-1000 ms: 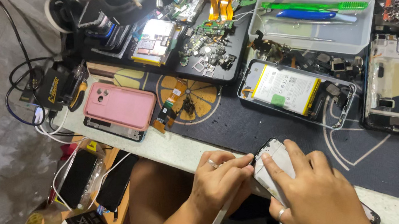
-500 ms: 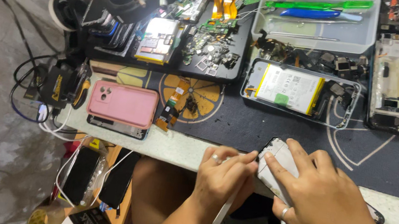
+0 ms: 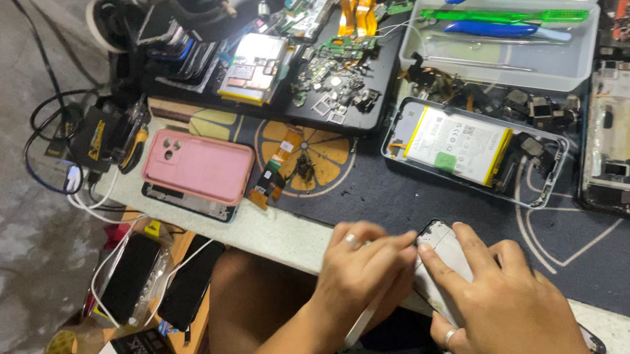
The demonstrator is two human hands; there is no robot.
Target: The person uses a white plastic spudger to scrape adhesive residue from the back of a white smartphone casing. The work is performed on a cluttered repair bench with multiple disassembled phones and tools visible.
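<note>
Phone [image 3: 446,255], pale back, dark rim

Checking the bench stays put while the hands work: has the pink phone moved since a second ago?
No. The pink phone still lies beside the orange-slice print on the mat, over the dark frame at the table edge; only the camera shifted.

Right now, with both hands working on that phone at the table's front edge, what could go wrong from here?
The phone lies partly over the table edge, held down by the right hand; if the grip slips, it could fall. The left hand works a thin white tool at its side, and a slip might jab the right-hand fingers or damage the phone. The pink-cased phone also sits near that edge.
</note>
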